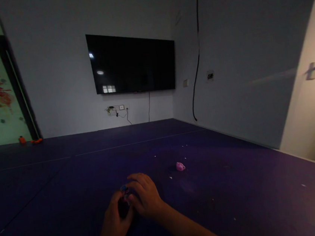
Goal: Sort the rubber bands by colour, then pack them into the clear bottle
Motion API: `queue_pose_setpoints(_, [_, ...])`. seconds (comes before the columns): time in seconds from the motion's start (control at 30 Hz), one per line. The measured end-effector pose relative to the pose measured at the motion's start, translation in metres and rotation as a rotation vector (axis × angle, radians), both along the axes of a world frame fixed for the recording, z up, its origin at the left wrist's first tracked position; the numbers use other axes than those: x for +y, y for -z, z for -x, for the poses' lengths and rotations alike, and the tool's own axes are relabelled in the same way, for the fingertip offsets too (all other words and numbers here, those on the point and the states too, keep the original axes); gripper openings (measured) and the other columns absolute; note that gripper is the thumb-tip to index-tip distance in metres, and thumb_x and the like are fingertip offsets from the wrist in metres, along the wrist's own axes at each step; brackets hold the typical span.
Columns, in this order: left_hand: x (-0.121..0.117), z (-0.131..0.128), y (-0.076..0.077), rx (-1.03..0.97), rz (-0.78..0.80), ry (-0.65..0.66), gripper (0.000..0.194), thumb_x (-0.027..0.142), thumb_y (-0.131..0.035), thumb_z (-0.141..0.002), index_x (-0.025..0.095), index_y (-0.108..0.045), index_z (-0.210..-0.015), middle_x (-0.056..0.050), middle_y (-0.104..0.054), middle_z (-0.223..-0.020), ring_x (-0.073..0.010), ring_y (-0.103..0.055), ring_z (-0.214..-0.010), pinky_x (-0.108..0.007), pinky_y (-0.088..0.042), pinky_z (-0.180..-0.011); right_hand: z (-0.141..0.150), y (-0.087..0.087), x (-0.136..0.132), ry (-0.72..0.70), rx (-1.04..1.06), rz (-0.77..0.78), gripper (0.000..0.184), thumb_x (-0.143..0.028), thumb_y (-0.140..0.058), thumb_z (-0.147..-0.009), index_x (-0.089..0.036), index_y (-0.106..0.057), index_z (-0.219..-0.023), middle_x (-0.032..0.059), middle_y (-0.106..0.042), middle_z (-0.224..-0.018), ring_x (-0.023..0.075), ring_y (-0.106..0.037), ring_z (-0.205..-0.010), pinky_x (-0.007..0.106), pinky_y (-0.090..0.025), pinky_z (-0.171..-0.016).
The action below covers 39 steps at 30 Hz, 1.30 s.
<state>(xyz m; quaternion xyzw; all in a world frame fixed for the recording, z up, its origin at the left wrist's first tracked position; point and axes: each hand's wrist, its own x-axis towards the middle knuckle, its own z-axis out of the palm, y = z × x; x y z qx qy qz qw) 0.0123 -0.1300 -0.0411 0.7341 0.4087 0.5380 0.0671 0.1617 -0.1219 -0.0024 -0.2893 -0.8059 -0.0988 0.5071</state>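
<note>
Low in the head view, my left hand [113, 218] is curled around a small dark object with blue and pink patches [125, 197]; its kind is too dim to make out. My right hand [146, 196] meets it from the other side, thumb and fingers bent onto the same object. Most of that object is hidden between the fingers. Farther ahead and to the right, apart from both hands, a small pink cup-like piece with a loop handle [180, 166] lies on the dark purple surface [225, 174].
Small white scraps [171, 177] are scattered over the surface. A black television [133, 62] hangs on the far wall above sockets and cords. A black cable [197, 68] dangles along the right wall. Small orange items [36, 141] lie by the door frame at the far left.
</note>
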Motion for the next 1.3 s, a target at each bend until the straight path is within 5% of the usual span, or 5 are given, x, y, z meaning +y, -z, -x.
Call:
queue_pose_setpoints(0.47, [0.001,0.002,0.007,-0.034,0.057,0.061,0.057,0.043,-0.049,-0.082,0.021,-0.031,-0.131,-0.014,-0.058,-0.121,-0.0239,-0.061,-0.103,-0.039,-0.052,-0.085,-0.002,-0.003,-0.001,-0.032,0.018,-0.012,0.038,-0.043,-0.029,-0.089,-0.021,-0.058,-0.1,0.0093,-0.057,-0.115,0.02,-0.052,-0.103,0.038,-0.043,-0.089])
queue_pose_setpoints(0.63, [0.003,-0.003,0.005,-0.093,0.181,0.013,0.063,0.044,-0.053,-0.08,0.019,-0.03,-0.132,-0.016,-0.054,-0.125,-0.0263,-0.059,-0.107,-0.044,-0.049,-0.09,-0.026,-0.018,0.02,0.195,0.186,-0.018,0.032,-0.033,-0.034,-0.09,-0.018,-0.055,-0.108,0.0117,-0.058,-0.114,0.02,-0.053,-0.106,0.037,-0.042,-0.09])
queue_pose_setpoints(0.9, [0.003,-0.004,0.001,-0.135,0.233,0.004,0.065,0.045,-0.053,-0.08,0.018,-0.029,-0.134,-0.015,-0.057,-0.121,-0.0272,-0.057,-0.11,-0.046,-0.047,-0.091,-0.135,-0.027,0.062,1.013,-0.172,0.966,0.034,-0.021,-0.068,-0.067,-0.014,-0.064,-0.1,0.0175,-0.063,-0.104,0.0313,-0.059,-0.098,0.038,-0.046,-0.076])
queue_pose_setpoints(1.17, [-0.002,-0.001,-0.007,-0.007,0.188,-0.023,0.05,0.042,-0.048,-0.083,0.018,-0.044,-0.127,-0.013,-0.061,-0.115,-0.0263,-0.059,-0.104,-0.043,-0.048,-0.088,-0.157,-0.014,0.064,0.993,-0.123,0.973,0.025,-0.012,-0.047,-0.079,-0.009,-0.065,-0.097,0.02,-0.065,-0.1,0.026,-0.063,-0.095,0.03,-0.045,-0.074])
queue_pose_setpoints(1.3, [0.0,0.0,-0.007,0.071,0.093,-0.021,0.047,0.038,-0.046,-0.085,0.021,-0.045,-0.128,-0.011,-0.058,-0.121,-0.0253,-0.056,-0.109,-0.044,-0.045,-0.092,-0.12,-0.033,0.064,0.483,0.023,0.921,0.022,-0.013,-0.056,-0.074,-0.011,-0.067,-0.094,0.0133,-0.067,-0.096,0.0211,-0.063,-0.09,0.029,-0.045,-0.078])
